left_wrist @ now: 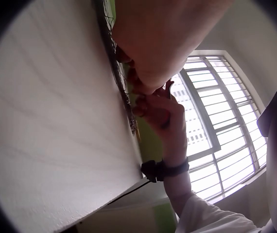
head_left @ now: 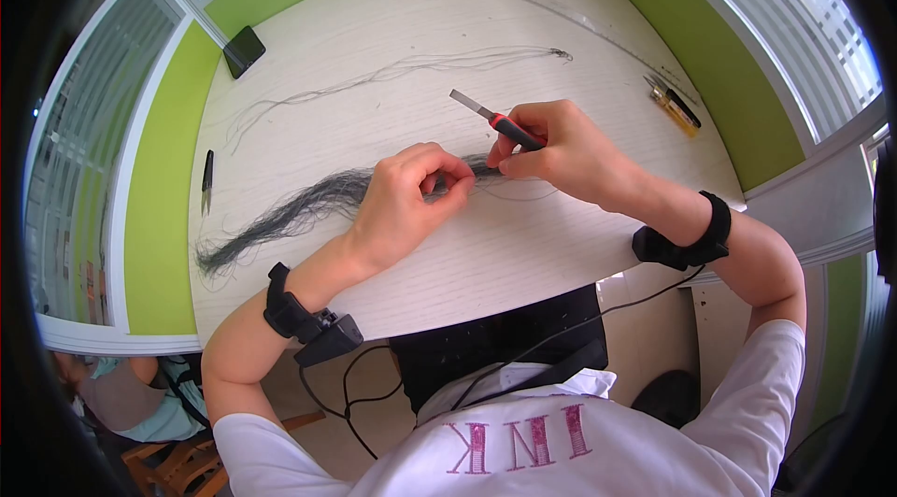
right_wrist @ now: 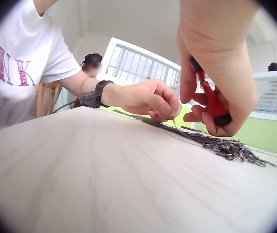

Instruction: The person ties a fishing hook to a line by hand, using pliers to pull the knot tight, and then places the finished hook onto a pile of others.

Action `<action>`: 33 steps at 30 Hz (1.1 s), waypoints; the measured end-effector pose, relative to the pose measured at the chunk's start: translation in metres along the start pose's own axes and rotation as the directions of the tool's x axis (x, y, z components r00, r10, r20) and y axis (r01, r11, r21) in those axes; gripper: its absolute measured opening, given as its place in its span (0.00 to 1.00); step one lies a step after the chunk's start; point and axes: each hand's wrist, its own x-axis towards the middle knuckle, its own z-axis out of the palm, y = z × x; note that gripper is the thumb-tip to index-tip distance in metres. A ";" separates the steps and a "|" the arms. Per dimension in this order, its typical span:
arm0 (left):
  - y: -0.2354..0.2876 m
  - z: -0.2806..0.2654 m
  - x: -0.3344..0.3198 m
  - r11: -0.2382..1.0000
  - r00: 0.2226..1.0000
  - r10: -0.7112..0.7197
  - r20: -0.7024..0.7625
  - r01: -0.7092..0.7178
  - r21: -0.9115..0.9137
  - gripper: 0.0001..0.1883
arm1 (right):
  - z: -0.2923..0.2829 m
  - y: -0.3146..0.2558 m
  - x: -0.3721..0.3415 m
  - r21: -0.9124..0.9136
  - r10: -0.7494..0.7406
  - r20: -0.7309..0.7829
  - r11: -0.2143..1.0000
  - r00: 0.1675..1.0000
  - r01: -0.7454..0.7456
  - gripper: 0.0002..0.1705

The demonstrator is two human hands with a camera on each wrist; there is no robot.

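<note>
A long bundle of dark, hair-like strands [head_left: 313, 203] lies across the table, its right end a tangle of kinked, knotted ends [right_wrist: 233, 149]. Over the bundle's right part, my left hand [head_left: 404, 196] pinches a thin strand between thumb and forefinger; the strand shows below the fingertips in the right wrist view. My right hand [head_left: 570, 153] grips a tool with a red-and-black handle [head_left: 516, 132] and a flat metal blade [head_left: 471, 104] that points up and left. The right thumb and forefinger tips are right at the bundle, close beside the left hand.
Behind the bundle lie several loose long strands [head_left: 374, 77] with a knotted end. A clear ruler [head_left: 598, 35], pen-like tools [head_left: 675, 106], a black-handled pointed tool [head_left: 207, 181] and a black flat object [head_left: 245, 52] lie near green partitions [head_left: 168, 189]. Another person sits at lower left.
</note>
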 end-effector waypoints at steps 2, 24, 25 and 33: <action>0.000 0.000 -0.001 0.998 0.999 -0.054 0.003 0.054 -0.031 0.03 | 0.000 -0.003 0.000 0.041 0.048 0.038 0.998 0.998 -0.050 0.09; -0.006 0.001 -0.001 0.881 0.942 -0.336 0.000 0.314 -0.355 0.07 | 0.016 -0.009 0.009 0.006 0.019 -0.032 1.000 0.999 -0.019 0.08; -0.007 0.001 -0.001 0.883 0.942 -0.335 0.009 0.317 -0.346 0.07 | 0.017 -0.010 0.010 0.002 0.028 -0.032 1.000 0.999 -0.028 0.07; -0.006 -0.001 -0.002 0.942 0.961 -0.265 -0.078 0.241 -0.234 0.07 | 0.014 -0.018 0.006 -0.126 -0.098 -0.094 0.988 0.991 0.086 0.08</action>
